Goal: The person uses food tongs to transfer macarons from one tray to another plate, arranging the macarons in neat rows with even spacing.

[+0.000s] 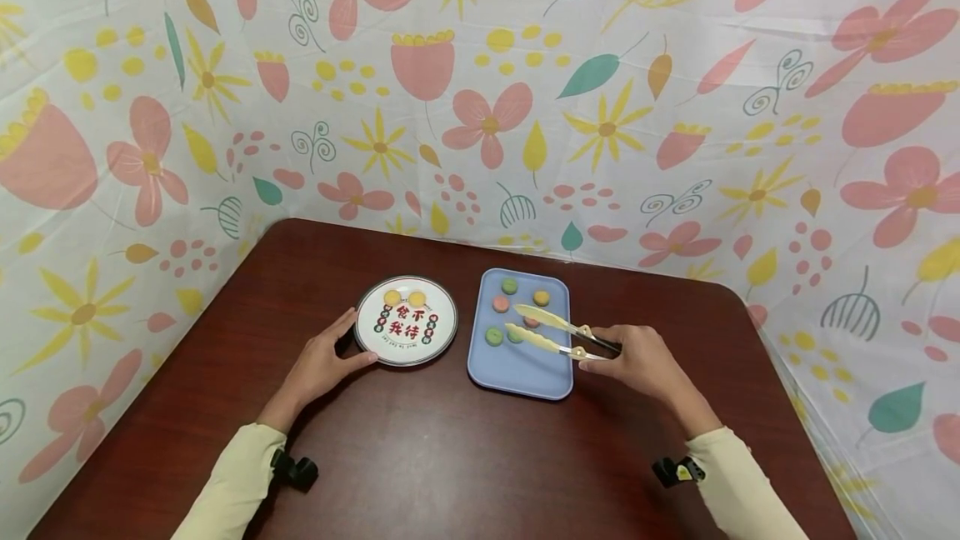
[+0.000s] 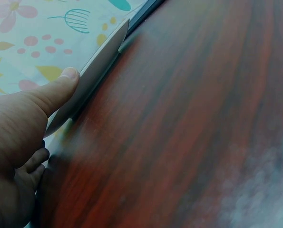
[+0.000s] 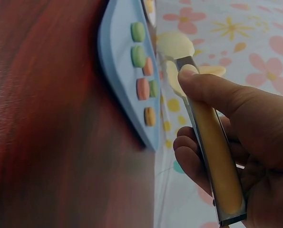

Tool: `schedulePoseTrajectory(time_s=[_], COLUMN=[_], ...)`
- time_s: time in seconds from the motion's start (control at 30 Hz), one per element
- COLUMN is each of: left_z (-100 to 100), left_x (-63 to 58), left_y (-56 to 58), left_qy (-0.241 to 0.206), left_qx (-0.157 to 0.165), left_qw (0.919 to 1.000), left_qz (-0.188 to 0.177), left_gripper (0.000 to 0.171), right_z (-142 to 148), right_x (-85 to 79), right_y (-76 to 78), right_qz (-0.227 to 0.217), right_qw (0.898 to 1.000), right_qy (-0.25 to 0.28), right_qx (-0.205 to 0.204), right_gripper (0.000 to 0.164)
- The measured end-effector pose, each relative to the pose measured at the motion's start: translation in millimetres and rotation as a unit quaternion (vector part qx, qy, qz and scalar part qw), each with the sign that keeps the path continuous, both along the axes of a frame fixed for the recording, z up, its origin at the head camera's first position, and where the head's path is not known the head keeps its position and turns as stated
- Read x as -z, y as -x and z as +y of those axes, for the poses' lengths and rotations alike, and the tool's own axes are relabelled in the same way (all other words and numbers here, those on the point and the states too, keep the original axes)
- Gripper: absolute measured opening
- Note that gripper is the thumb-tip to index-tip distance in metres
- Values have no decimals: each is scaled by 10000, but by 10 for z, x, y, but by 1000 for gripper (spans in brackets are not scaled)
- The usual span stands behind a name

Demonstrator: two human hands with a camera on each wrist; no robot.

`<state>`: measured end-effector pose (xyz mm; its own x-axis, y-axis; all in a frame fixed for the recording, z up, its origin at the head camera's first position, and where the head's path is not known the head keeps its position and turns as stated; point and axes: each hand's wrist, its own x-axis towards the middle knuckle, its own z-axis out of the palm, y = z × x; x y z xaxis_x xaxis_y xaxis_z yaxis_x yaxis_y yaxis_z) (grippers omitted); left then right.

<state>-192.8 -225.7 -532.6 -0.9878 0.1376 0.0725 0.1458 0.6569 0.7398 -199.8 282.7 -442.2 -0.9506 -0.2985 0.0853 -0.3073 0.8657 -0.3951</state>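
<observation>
My left hand (image 1: 318, 367) holds the left side of a white round plate (image 1: 444, 338) with a dark rim and red lettering. Its thumb lies on the plate's near edge, as the left wrist view also shows. Two yellow macarons (image 1: 392, 297) sit near the plate's far edge. In my right hand (image 1: 647, 361) is a pair of food tongs (image 1: 546, 317) with cream tips. Those tips are spread apart above a blue tray (image 1: 519, 375) and hold nothing. Green macarons (image 1: 493, 336), pink ones (image 1: 500, 303) and a yellow one (image 1: 541, 297) lie on the tray, some partly hidden by the tongs.
Plate and tray stand side by side, a small gap between them, on a dark red-brown wooden table (image 1: 420, 448). A white cloth with flower prints (image 1: 480, 165) hangs behind the table and along its sides.
</observation>
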Motion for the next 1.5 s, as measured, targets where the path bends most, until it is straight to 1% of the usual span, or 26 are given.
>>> schedulePoseTrajectory(time_s=[0.13,0.37,0.57,0.77,0.9,1.13,1.5], left_z=[-1,0,4,4,4,5,-4], left_x=[-8,-8,-2,-5,-12,-4,5], left_y=[-1,-5,2,2,2,8,12], left_qy=[4,31,12,-12,-24,-36,-87], left_qx=[7,7,17,23,22,32,58], left_qw=[10000,10000,10000,10000,10000,10000,9999], left_qz=[2,37,40,37,60,46,65], left_gripper=[101,101,101,101,100,101,101], right_z=[28,53,62,72,71,72,66], right_x=[48,123,173,217,242,243,249], right_y=[-27,-72,-85,-96,-91,-84,-77], right_qz=[-96,-248,-190,-192,-194,-309,-302], right_qw=[9999,9996,9997,9997,9997,9994,9995], right_qy=[-6,14,-22,-101,-79,-78,-41], right_qx=[59,125,132,129,107,130,89], right_gripper=[63,62,61,65,64,59,61])
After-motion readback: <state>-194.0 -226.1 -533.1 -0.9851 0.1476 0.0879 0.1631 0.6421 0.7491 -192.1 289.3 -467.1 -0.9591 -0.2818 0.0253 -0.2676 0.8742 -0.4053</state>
